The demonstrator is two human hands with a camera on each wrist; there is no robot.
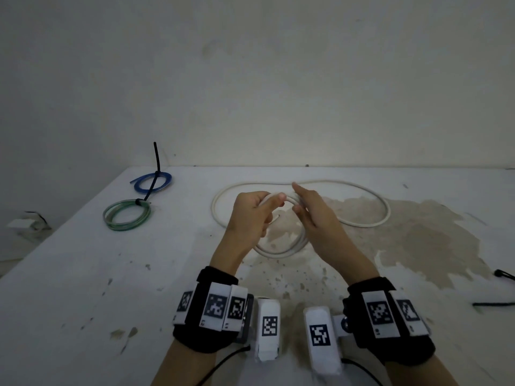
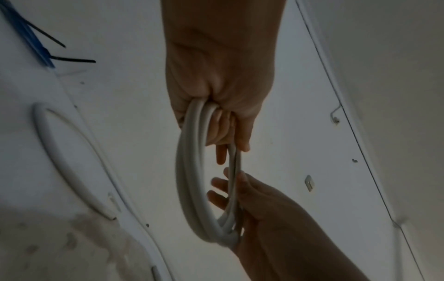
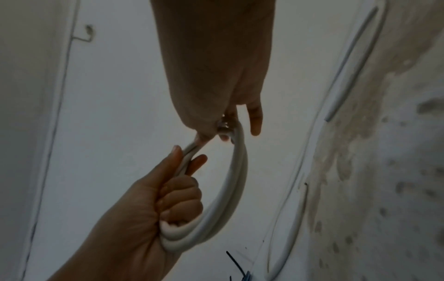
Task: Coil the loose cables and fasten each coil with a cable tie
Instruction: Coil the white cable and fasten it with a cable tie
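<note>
A white cable is partly wound into a small coil held upright above the table between both hands. My left hand grips the coil's left side with its fingers curled round several turns. On the coil's right side, my right hand holds the strands between thumb and fairly straight fingers. The rest of the cable lies in wide loose loops on the table behind the hands.
A blue coil and a green coil, each bound with a black tie, lie at the table's back left. Loose black cable ties lie at the right edge. A brown stain covers the right side.
</note>
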